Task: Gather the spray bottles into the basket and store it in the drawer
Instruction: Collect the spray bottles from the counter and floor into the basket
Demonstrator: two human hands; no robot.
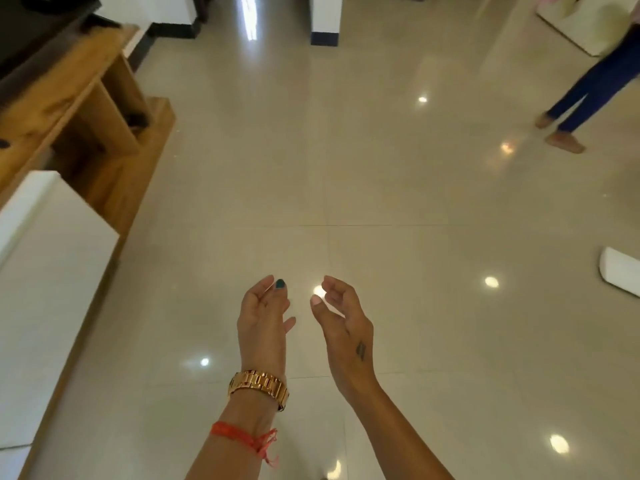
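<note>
— Wooden shelving [74, 95] is seen along the left edge, is it not?

— It is. A unit of warm brown timber is set against the left side, with open compartments below its top, and a dark object is glimpsed blurred in one of them. A white cabinet [45, 271] is placed just beside it, nearer the camera.

— And what is shown in the middle?

— Glossy beige floor tiles [381, 168] are spread across the frame, dotted with reflected ceiling lights. Two bare forearms are extended over them from the bottom edge. The left hand [263, 317] is raised with its fingers loosely curled and nothing is gripped in it; a teal-painted nail is visible at one fingertip. A gold watch [259, 388] is worn on that wrist, and a red thread [242, 436] is tied just below it. The right hand [343, 320] is held close beside the left, apart from it, likewise relaxed and empty, and a small dark mark is seen on its back.

— What is noted on the right?

— The legs of another person [595, 84] in dark blue trousers are caught at the upper right. A white object [620, 273] is cut off by the right edge lower down.

— Where are the spray bottles, the basket and the drawer?

— None of them can be located in this view.
</note>
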